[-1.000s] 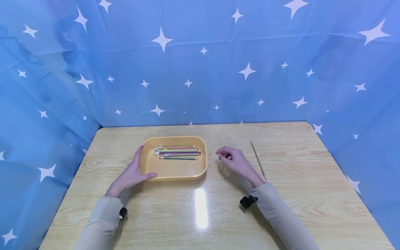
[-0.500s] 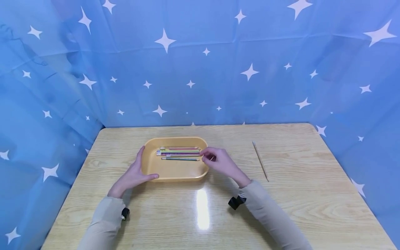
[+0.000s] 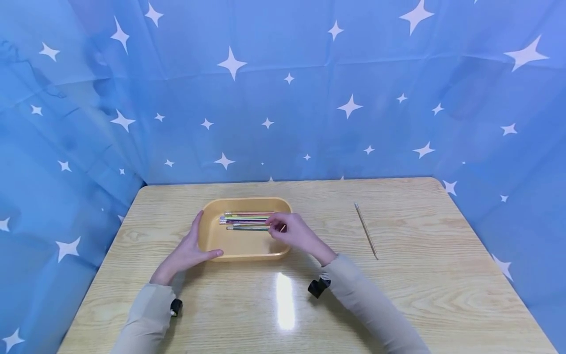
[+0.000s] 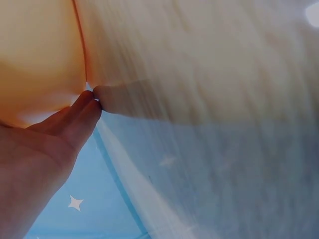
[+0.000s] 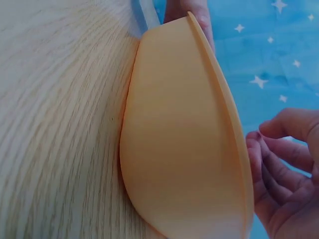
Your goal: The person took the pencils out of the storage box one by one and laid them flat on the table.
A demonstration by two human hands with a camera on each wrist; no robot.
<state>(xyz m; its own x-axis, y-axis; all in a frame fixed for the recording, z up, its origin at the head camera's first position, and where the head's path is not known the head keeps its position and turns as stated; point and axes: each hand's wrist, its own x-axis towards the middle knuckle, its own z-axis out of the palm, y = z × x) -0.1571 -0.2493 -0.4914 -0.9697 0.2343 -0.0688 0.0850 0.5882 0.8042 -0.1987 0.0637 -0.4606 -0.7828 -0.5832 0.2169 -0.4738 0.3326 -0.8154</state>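
Observation:
A shallow orange-yellow plastic tray sits on the table with several coloured pencils lying side by side in it. My left hand holds the tray's near left corner, its thumb at the front rim and its fingers along the left side. Over the tray's right part, my right hand hovers at the pencils' right ends, fingers loosely bent. In the right wrist view nothing shows between its thumb and fingertips. It hides the pencils' right ends, so whether it touches them I cannot tell.
On the wooden table, to the right of the tray, lies a single gold-brown pencil. A blue curtain with white stars hangs behind the table and along its sides.
My right hand has moved left from beside the tray to above its right part, at the pencil ends. The left hand keeps its place at the corner.

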